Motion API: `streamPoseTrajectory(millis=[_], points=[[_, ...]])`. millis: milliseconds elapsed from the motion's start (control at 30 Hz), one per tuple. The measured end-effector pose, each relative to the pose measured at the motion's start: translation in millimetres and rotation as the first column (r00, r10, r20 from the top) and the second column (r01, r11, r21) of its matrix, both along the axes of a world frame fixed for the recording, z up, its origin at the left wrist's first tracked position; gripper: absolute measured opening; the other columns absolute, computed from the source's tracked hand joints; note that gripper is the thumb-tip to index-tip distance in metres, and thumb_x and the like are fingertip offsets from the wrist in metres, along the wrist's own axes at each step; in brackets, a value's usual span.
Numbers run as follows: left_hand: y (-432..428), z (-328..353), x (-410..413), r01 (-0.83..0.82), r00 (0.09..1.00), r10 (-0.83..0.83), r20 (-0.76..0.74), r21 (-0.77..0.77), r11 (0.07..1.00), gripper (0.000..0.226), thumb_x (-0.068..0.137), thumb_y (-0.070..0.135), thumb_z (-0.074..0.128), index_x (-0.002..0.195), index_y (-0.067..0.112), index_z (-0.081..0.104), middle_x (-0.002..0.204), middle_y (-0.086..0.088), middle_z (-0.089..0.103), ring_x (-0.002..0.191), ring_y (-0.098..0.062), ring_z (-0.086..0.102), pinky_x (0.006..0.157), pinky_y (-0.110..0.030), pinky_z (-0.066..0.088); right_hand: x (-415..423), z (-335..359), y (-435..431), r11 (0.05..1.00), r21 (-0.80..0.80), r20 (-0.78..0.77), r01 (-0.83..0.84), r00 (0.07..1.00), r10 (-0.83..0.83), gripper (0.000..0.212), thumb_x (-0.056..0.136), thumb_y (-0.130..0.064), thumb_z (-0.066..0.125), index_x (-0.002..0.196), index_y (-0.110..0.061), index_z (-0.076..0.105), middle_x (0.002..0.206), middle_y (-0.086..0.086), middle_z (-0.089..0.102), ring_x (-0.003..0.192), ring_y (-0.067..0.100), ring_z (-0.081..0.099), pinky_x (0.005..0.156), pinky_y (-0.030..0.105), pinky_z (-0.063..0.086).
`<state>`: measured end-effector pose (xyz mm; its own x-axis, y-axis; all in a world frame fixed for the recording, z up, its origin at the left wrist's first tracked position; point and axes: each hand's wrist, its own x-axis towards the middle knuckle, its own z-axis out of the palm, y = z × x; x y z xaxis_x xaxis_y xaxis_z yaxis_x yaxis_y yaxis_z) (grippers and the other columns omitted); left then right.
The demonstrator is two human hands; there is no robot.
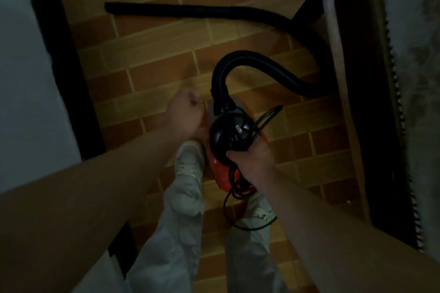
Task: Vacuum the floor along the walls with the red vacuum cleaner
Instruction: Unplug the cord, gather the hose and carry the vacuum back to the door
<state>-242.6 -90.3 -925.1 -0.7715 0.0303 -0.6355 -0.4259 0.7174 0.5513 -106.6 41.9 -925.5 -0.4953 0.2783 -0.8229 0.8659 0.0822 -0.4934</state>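
Note:
The red vacuum cleaner (220, 171) hangs just above the brick-patterned floor (152, 54), its black top (228, 133) upward. My right hand (252, 162) grips its handle together with loops of black cord (262, 121). A black hose (238, 64) arches up from the vacuum, curves right, then runs left across the floor to its open end (109, 6). My left hand (185, 109) hovers left of the hose joint, fingers curled into a fist with nothing seen in it.
A pale wall (23, 78) with a dark skirting board (71, 66) runs down the left. A dark wooden furniture frame (357, 78) with a pale fringed cover (416, 78) fills the right. My legs and pale shoes (189, 159) stand below the vacuum. The room is dim.

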Motion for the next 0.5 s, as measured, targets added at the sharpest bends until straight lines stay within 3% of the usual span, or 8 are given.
streamPoseTrajectory(millis=[67, 167, 233, 333, 500], points=[[14.6, -2.7, -32.1, 0.313, 0.920, -0.324, -0.223, -0.084, 0.946, 0.021, 0.097, 0.012, 0.054, 0.118, 0.013, 0.056, 0.113, -0.002, 0.056, 0.097, -0.018, 0.056, 0.078, -0.028, 0.041, -3.3, -2.7, -3.0, 0.999, -0.018, 0.045, -0.030, 0.998, 0.031, 0.054, 0.078, -0.013, 0.079, 0.128, -0.023, 0.063, 0.113, -0.003, 0.070, 0.110, 0.022, 0.065, 0.094, 0.035, 0.054], [56.1, -1.6, -73.0, 0.577, 0.779, -0.581, -0.235, -0.092, 0.812, 0.040, 0.100, 0.025, 0.059, 0.138, 0.016, 0.049, 0.132, -0.005, 0.048, 0.113, -0.018, 0.050, 0.088, -0.027, 0.038, -6.9, -0.1, -7.5, 0.998, -0.025, 0.054, -0.065, 0.996, 0.066, 0.045, 0.079, -0.009, 0.075, 0.122, -0.020, 0.067, 0.112, 0.002, 0.072, 0.106, 0.021, 0.067, 0.090, 0.034, 0.057], [81.5, -8.4, -87.9, 0.668, 0.727, -0.669, -0.158, -0.066, 0.741, 0.048, 0.100, 0.029, 0.060, 0.144, 0.017, 0.044, 0.135, -0.008, 0.049, 0.117, -0.022, 0.052, 0.091, -0.029, 0.042, -5.5, -0.2, -9.2, 0.997, -0.040, 0.047, -0.061, 0.997, 0.063, 0.043, 0.078, -0.009, 0.076, 0.118, -0.021, 0.069, 0.107, 0.000, 0.073, 0.104, 0.020, 0.068, 0.090, 0.038, 0.059], [101.9, -27.1, -94.7, 0.750, 0.655, -0.753, -0.060, -0.071, 0.658, 0.045, 0.101, 0.028, 0.060, 0.141, 0.016, 0.044, 0.125, -0.009, 0.054, 0.107, -0.023, 0.054, 0.083, -0.032, 0.044, -1.3, -2.1, -9.0, 0.996, -0.081, 0.034, -0.030, 0.999, 0.033, 0.041, 0.079, -0.007, 0.076, 0.117, -0.020, 0.068, 0.103, -0.007, 0.071, 0.104, 0.016, 0.067, 0.091, 0.037, 0.058], [103.8, -47.8, -91.2, 0.752, 0.653, -0.756, -0.057, -0.071, 0.655, 0.040, 0.105, 0.029, 0.050, 0.143, 0.020, 0.043, 0.117, -0.009, 0.060, 0.098, -0.024, 0.060, 0.074, -0.032, 0.047, 6.9, -3.2, -10.3, 0.997, -0.077, 0.010, -0.024, 1.000, 0.025, 0.041, 0.080, -0.011, 0.077, 0.117, -0.024, 0.066, 0.103, -0.010, 0.070, 0.097, 0.008, 0.067, 0.083, 0.025, 0.058]])
